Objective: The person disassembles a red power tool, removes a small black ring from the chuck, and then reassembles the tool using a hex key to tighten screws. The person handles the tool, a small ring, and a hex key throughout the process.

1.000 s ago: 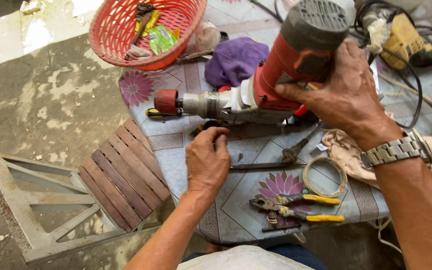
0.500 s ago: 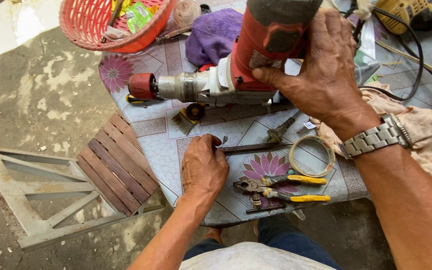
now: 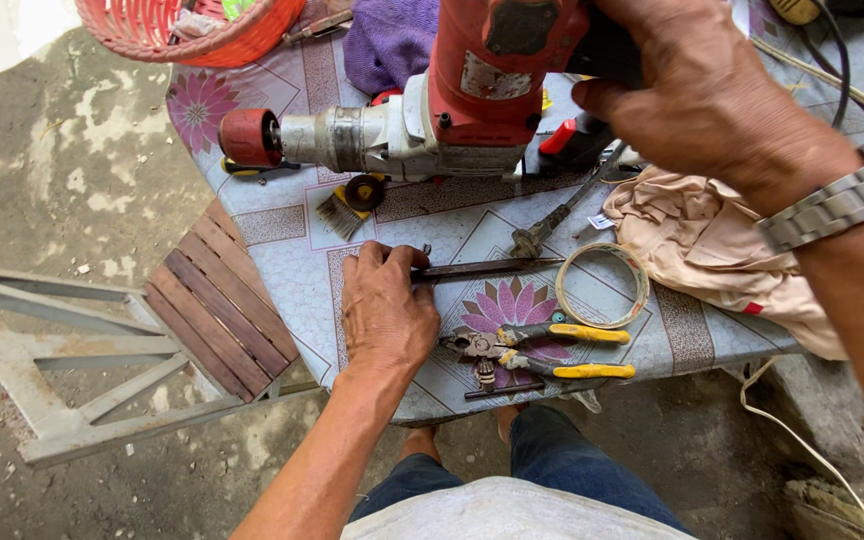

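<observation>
In the head view, the right hand [image 3: 697, 95] grips the rear handle of the red rotary hammer [image 3: 432, 105], fingers wrapped tight around it; the tool lies across the far part of the table [image 3: 292, 270] with its red-collared nose pointing left. A metal watch [image 3: 837, 205] sits on that wrist. The left hand [image 3: 387, 310] rests palm-down on the tabletop, fingers pressed together and curled over the left end of a dark steel bit [image 3: 487, 268], which lies flat and runs rightward from the fingertips.

Compared with half a second earlier, the left hand has closed onto the bit's end, where before it lay just short of it, and the hammer has shifted further toward the far edge of the view, the right hand rising with it.

Just right of the bit's tip lies a ring of tape [image 3: 602, 285]; nearer, yellow-handled pliers [image 3: 552, 350] sit on the flower pattern. A small brush [image 3: 337, 212] lies under the hammer's nose. A beige cloth [image 3: 712, 255] is heaped at the right, a purple cloth [image 3: 387, 40] and a red basket [image 3: 187, 30] at the far edge. A wooden slatted frame [image 3: 212, 305] leans left of the table.
</observation>
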